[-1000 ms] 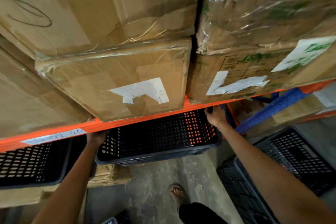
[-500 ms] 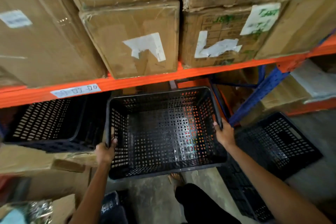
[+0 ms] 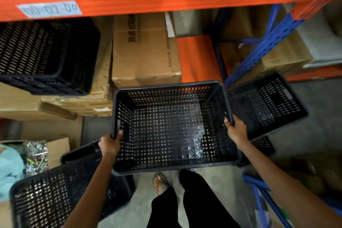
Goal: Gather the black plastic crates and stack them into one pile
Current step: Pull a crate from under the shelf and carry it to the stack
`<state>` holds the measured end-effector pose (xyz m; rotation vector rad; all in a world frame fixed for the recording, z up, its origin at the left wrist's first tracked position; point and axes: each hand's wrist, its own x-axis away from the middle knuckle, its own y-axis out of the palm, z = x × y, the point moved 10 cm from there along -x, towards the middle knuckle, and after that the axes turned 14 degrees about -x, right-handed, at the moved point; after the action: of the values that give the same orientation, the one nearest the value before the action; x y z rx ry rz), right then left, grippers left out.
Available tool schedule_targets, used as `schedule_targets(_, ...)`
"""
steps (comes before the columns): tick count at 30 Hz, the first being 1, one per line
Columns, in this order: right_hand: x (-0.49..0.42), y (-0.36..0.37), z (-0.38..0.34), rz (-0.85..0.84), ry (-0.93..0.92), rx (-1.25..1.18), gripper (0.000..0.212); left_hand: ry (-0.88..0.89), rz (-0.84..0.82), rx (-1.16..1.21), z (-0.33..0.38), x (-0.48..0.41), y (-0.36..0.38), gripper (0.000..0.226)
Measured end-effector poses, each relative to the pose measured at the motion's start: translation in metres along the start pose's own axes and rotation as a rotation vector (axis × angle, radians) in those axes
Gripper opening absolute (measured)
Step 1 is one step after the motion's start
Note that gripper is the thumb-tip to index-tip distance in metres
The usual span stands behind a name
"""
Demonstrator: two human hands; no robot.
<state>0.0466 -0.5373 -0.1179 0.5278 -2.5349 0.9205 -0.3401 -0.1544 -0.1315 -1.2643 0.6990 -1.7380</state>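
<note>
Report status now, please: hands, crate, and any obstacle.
Left hand and right hand grip held crate rims. Crate airborne, empty. Floor crates left and right; none blocking.

Grey concrete floor, black crates and cardboard boxes on it

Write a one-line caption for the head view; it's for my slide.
Both hands, left and right, hold an empty black crate by its side rims, other crates around.

Black perforated crate, orange shelf beam, blue upright.
</note>
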Motion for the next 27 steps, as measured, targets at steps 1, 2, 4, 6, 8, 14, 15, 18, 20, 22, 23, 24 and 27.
schedule_targets(1, -0.003, 0.002, 0.008, -0.004, 0.011, 0.005, 0.031, 0.000, -0.015, -0.012, -0.002, -0.001, 0.009, 0.046)
schedule_targets(2, -0.011, 0.008, 0.023, -0.008, 0.036, 0.020, 0.029, -0.007, -0.035, -0.030, -0.006, -0.005, 0.025, 0.044)
schedule_targets(4, -0.031, 0.019, 0.050, -0.004, 0.079, 0.062, 0.031, -0.024, -0.055, -0.062, -0.012, -0.017, 0.055, 0.041)
schedule_targets(6, -0.053, 0.036, 0.077, -0.034, 0.131, 0.115, 0.037, -0.060, -0.090, -0.105, -0.022, -0.032, 0.087, 0.042)
schedule_targets(8, -0.082, 0.059, 0.108, -0.084, 0.158, 0.154, 0.038, -0.100, -0.115, -0.134, -0.034, -0.054, 0.126, 0.044)
schedule_targets(14, -0.161, 0.119, 0.185, -0.107, 0.131, 0.182, 0.035, -0.148, -0.179, -0.165, -0.069, -0.122, 0.231, 0.041)
schedule_targets(15, -0.176, 0.131, 0.200, -0.100, 0.123, 0.190, 0.034, -0.147, -0.181, -0.182, -0.075, -0.136, 0.250, 0.043)
schedule_targets(18, -0.212, 0.164, 0.236, -0.068, 0.107, 0.211, 0.037, -0.149, -0.167, -0.207, -0.089, -0.165, 0.294, 0.045)
schedule_targets(20, -0.234, 0.184, 0.259, -0.034, 0.088, 0.227, 0.040, -0.147, -0.128, -0.225, -0.099, -0.184, 0.320, 0.045)
schedule_targets(22, -0.248, 0.200, 0.277, -0.013, 0.035, 0.222, 0.036, -0.147, -0.096, -0.241, -0.108, -0.195, 0.341, 0.047)
schedule_targets(23, -0.256, 0.211, 0.288, 0.001, 0.006, 0.228, 0.035, -0.145, -0.082, -0.246, -0.114, -0.202, 0.356, 0.047)
schedule_targets(24, -0.262, 0.218, 0.297, 0.009, -0.025, 0.233, 0.035, -0.134, -0.069, -0.245, -0.118, -0.207, 0.367, 0.048)
schedule_targets(27, -0.277, 0.244, 0.333, -0.011, -0.062, 0.266, 0.040, -0.124, -0.050, -0.267, -0.137, -0.214, 0.408, 0.051)
